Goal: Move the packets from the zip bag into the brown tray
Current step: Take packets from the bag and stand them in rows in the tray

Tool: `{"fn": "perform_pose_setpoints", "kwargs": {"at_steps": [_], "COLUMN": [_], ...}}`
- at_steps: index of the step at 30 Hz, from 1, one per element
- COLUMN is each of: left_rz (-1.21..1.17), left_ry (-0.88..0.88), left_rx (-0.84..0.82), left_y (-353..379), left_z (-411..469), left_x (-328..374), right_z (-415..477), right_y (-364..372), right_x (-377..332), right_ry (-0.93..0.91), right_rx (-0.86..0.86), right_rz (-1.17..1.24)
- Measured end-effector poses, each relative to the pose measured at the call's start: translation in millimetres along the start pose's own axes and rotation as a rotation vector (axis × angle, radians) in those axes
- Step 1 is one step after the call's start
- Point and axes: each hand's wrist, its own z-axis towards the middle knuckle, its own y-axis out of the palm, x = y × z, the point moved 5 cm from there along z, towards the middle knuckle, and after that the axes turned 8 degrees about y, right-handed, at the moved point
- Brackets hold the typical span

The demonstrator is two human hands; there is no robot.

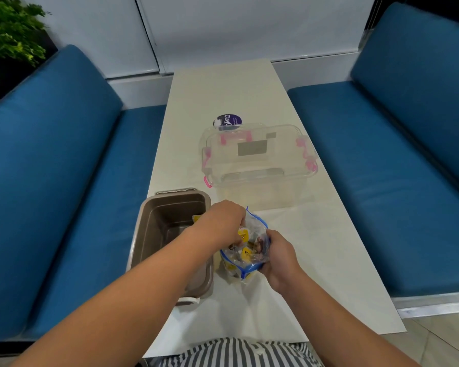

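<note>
Left grip (227, 222) curled, fingertips down inside the open mouth of the zip bag (249, 272), closed round packets (243, 236) with yellow labels. Right grip (278, 256) pinching the bag's right edge, thumb at the mouth, fingers wrapped outside. Zip bag standing on the tabletop (223, 83) between the two grips, stuffed with more of the packets. Brown tray (143, 223) just left of the left grip, close beside the bag, partly under the left forearm. Packet corner (196, 219) peeking out left of the left grip, above the tray. Clear box (257, 160) with pink latches beyond both grips, lid lying on top. Purple tub (227, 121) farther off, behind the box.
</note>
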Motion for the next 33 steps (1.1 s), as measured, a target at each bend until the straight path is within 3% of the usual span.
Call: {"fn": "perform_pose_setpoints", "kwargs": {"at_steps": [19, 28, 33], "left_rz": [-0.016, -0.164, -0.29], "left_ry": [0.087, 0.057, 0.076], "left_rx": [-0.015, 0.046, 0.193], "left_y": [18, 18, -14], "left_z": [-1, 2, -7], "left_x": [8, 9, 3], "right_z": [2, 2, 1], "right_y": [-3, -2, -3], "right_x": [1, 1, 0], "right_ry": [0.017, 0.015, 0.005], "right_rx": [0.002, -0.02, -0.029], "right_rz": [-0.007, 0.009, 0.002]}}
